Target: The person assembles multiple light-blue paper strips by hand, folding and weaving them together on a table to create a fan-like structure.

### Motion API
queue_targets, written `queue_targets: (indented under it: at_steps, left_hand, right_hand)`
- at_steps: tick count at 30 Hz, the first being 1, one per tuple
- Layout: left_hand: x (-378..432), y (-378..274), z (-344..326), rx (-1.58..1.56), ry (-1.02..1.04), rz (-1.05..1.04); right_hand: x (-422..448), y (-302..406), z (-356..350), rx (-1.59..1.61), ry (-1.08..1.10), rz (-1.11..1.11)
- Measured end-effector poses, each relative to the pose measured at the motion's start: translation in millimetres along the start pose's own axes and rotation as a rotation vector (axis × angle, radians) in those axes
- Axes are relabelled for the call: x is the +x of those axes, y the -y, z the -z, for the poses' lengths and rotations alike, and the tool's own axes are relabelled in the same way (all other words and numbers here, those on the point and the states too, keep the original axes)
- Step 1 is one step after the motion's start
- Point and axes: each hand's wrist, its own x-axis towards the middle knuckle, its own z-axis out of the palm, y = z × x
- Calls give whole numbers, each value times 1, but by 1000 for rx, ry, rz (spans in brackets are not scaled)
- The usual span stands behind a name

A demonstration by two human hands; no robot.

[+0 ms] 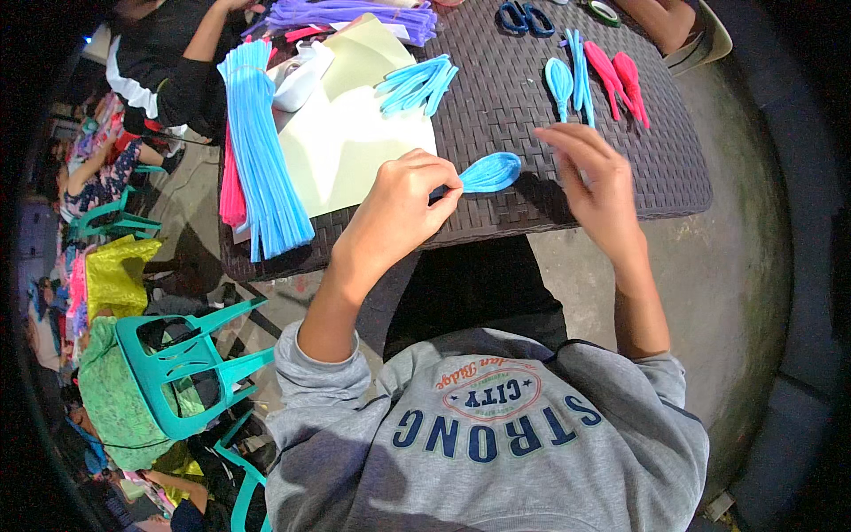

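Observation:
My left hand [412, 193] pinches the narrow end of a blue pipe-cleaner petal [492, 173] between thumb and fingertips; the petal's rounded end points right, above the table's near edge. My right hand [592, 173] is raised to the right of it, fingers apart and somewhat blurred, holding nothing that I can see. Just beyond the right hand lie a finished-looking blue petal [559, 81], several straight blue pieces [580, 76] and two pink petals [608, 76]. Folded blue pipe cleaners [419, 83] rest on a pale paper sheet [319, 159].
A thick blue pipe-cleaner bundle [266, 153] overlaps a pink one [231, 179] at the woven-pattern table's [492, 113] left. Purple pipe cleaners [352, 20], white ribbon [302, 76], dark-handled scissors [525, 18] and a tape roll [604, 12] lie beyond. Other people's arms [206, 33] reach near the far edge. Green chairs [179, 366] stand left.

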Motion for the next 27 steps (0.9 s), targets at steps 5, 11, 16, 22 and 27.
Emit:
queue_targets:
  at_steps: [5, 11, 16, 22, 27]
  left_hand:
    - [3, -6, 0, 31, 14, 44]
    - [-6, -7, -1, -15, -43, 79]
    - [-6, -5, 1, -62, -17, 98]
    - [-4, -8, 2, -45, -9, 99]
    - [-4, -4, 2, 97, 34, -52]
  right_hand:
    - [-1, 4, -26, -56, 140, 200]
    - [-14, 23, -29, -335, 245, 267]
    - [-21, 28, -36, -337, 292, 258]
    - [-18, 27, -33, -314, 344, 245]
    - [-7, 13, -15, -17, 101, 9]
